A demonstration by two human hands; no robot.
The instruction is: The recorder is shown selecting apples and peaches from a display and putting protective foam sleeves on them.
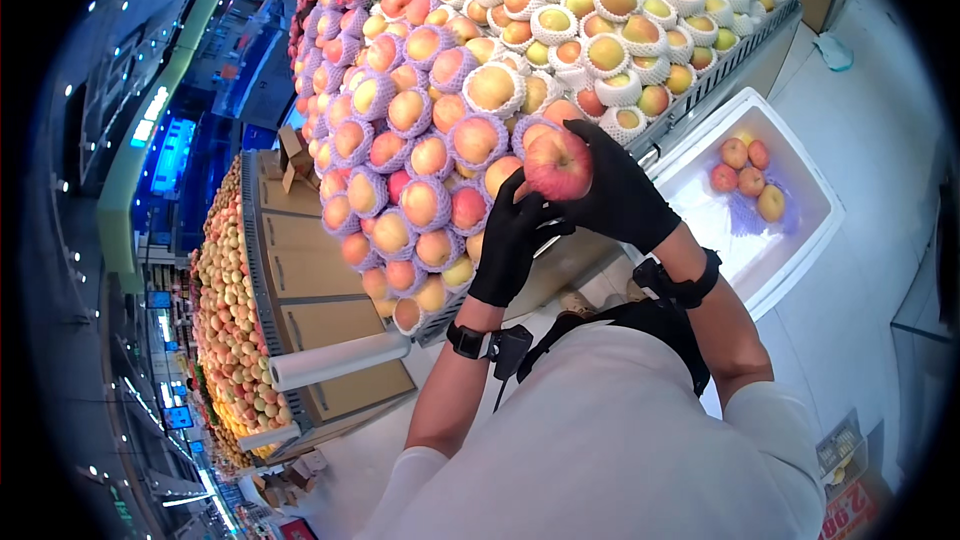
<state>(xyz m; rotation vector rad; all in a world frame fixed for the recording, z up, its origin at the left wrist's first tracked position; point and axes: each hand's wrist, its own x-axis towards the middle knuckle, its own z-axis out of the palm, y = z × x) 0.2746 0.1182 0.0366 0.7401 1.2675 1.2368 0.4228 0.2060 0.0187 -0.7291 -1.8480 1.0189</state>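
A red apple (pixel 559 165) is gripped in my right hand (pixel 626 191), which wears a black glove. My left hand (pixel 517 240), gloved the same way, is close below the apple with its fingers bent; whether its fingertips touch the fruit I cannot tell. Both hands are above the front edge of a heaped fruit display. Near them, apples in purple foam nets (pixel 476 141) fill the left part of the heap. Fruit in white foam nets (pixel 606 54) covers the right part.
At my right a white foam box (pixel 806 240) stands on the floor, with several apples (pixel 750 181) and purple netting (pixel 746 216) in it. A roll of plastic bags (pixel 341 360) sticks out at the display's left corner. Beyond it is another fruit stand (pixel 232 315) with wooden panels.
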